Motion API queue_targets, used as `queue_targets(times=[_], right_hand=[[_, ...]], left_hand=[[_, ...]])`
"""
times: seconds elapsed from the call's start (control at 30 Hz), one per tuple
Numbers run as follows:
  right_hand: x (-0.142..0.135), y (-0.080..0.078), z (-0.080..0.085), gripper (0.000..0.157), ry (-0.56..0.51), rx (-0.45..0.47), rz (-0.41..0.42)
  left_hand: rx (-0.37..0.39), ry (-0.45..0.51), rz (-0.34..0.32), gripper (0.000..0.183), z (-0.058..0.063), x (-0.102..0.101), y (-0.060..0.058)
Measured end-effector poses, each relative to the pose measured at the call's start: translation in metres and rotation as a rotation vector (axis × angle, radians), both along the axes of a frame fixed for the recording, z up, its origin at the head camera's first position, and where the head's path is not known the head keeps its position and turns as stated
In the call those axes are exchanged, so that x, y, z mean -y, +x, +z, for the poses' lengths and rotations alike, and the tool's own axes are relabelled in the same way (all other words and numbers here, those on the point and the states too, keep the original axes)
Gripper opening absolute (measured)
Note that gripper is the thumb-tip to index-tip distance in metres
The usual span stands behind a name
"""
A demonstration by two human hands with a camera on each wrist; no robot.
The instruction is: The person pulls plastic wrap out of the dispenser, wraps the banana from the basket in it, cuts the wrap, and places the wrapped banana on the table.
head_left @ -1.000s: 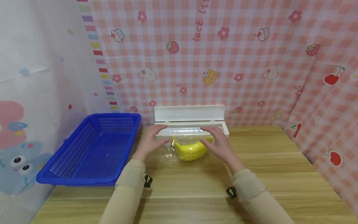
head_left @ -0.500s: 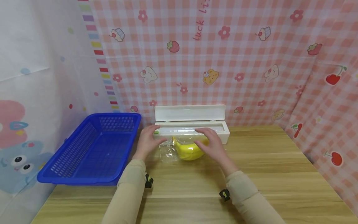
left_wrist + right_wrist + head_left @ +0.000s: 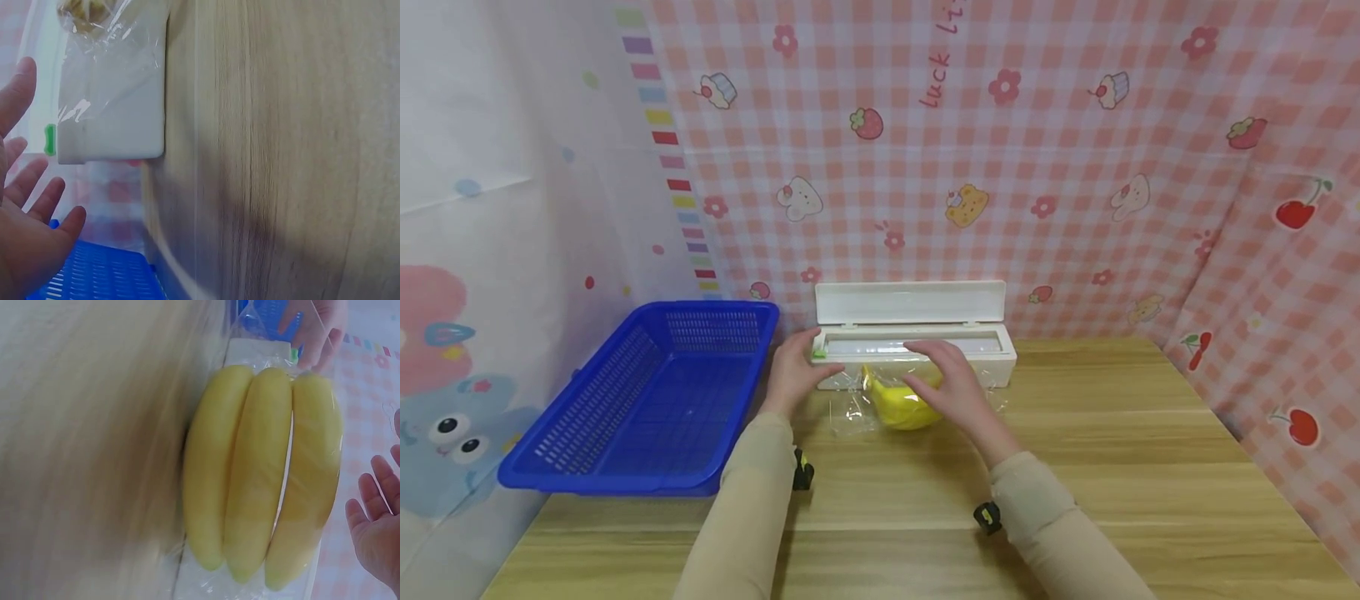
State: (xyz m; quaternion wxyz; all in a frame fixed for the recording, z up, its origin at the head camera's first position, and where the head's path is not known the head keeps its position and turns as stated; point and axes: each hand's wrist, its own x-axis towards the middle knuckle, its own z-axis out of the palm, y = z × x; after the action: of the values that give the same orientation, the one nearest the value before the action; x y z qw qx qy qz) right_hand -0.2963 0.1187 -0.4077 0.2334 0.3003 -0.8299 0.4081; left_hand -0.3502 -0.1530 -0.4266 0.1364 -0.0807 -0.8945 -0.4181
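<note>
A bunch of yellow bananas (image 3: 898,410) lies on the table in clear plastic film, in front of a white cling film dispenser (image 3: 996,367). The right wrist view shows three bananas (image 3: 259,475) side by side under the film. The dispenser's lid (image 3: 910,302) stands raised, and a green slider (image 3: 819,353) sits at its left end. Beside that end, my left hand (image 3: 790,375) has its fingers spread and holds nothing. My right hand (image 3: 953,385) hovers over the right part of the bananas, fingers apart and loosely bent, covering some of them in the head view.
A blue plastic basket (image 3: 681,400) stands on the left of the wood-grain table (image 3: 1112,467). Behind the dispenser hangs a pink checked cloth (image 3: 880,183), and a white printed cloth (image 3: 490,233) covers the left side.
My right hand has moved left across the bananas. My left hand has shifted slightly left, uncovering the green slider. The bananas and dispenser have stayed in place.
</note>
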Motion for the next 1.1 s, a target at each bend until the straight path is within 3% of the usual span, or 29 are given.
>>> queue_targets(times=[0.23, 0.57, 0.87, 1.1], right_hand=[[0.011, -0.011, 0.012, 0.046, 0.064, 0.025, -0.012], [0.028, -0.024, 0.03, 0.044, 0.15, 0.041, -0.001], [0.04, -0.035, 0.042, 0.043, 0.212, 0.093, 0.007], [0.049, -0.042, 0.047, 0.042, 0.212, 0.078, 0.014]], left_hand=[[0.006, -0.015, 0.004, 0.081, -0.004, 0.004, -0.007], [0.037, 0.059, -0.025, 0.086, -0.013, 0.001, -0.012], [0.09, 0.123, 0.005, 0.086, -0.019, 0.0, -0.015], [0.06, 0.165, 0.022, 0.083, -0.02, -0.002, -0.015]])
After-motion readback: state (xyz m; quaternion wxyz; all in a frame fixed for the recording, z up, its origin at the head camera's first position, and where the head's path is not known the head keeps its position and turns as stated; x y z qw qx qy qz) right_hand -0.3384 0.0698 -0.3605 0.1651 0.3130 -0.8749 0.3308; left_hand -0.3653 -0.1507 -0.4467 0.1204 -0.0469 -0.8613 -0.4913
